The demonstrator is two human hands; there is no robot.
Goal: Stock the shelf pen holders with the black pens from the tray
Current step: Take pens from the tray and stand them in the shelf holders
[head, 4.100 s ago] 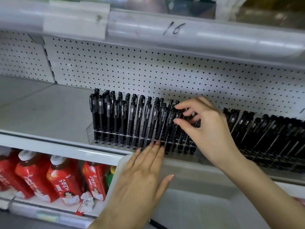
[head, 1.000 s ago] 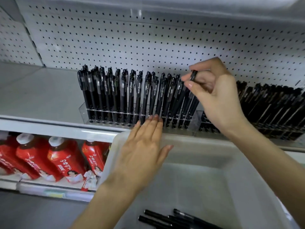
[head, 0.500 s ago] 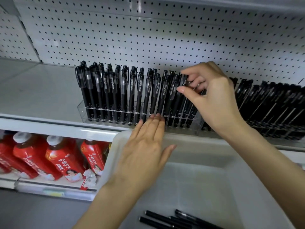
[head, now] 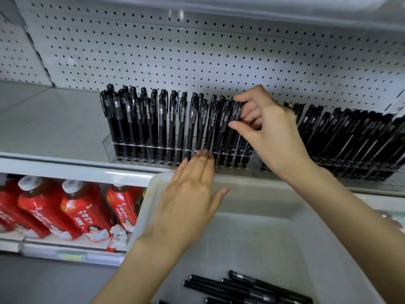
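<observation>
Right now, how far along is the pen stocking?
Mostly done: the clear holder is nearly full of upright pens, and the next holder looks packed. In hand: the right hand pinches one pen at the row's right end; the left hand touches the holder. Left: a few loose pens in the tray.

A white perforated back panel (head: 197, 51) rises beyond the right hand (head: 274, 137) above a pale grey metal shelf (head: 54, 119), while red bottles (head: 72, 207) line the lower shelf (head: 65, 253) left of the left hand (head: 186, 194) under soft even light.
</observation>
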